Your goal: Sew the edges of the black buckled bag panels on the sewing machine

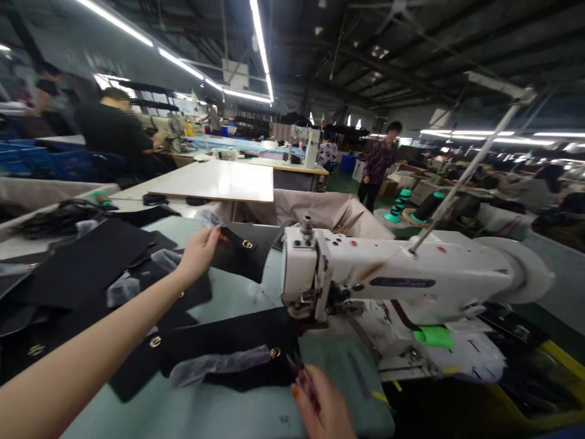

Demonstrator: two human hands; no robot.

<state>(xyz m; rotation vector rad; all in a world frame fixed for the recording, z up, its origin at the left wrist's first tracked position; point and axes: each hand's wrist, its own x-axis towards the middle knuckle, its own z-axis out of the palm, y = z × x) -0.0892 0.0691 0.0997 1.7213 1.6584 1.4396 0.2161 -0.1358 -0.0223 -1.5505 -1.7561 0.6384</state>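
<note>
My left hand (203,249) reaches out over the table with thumb and finger pinched on a black strap (232,234). Translucent wrapping bunches up at the fingertips, and the strap runs to a gold buckle (247,244) on a black panel (244,263). Low in the view, my right hand (325,407) is closed around small scissors (305,381), their dark blades pointing up and left. Those blades overlap the edge of a nearer black panel (205,338), which carries a plastic-wrapped strap (219,364) and a gold ring fitting (275,353). This panel's far end lies close to the sewing head.
A white sewing machine (365,262) stands at right, with thread cones (402,204) behind it. Black pieces (86,262) pile up at left. Beyond the table are a cloth-lined bin (311,207), a white board (228,180), and people, one seated and one standing (381,158).
</note>
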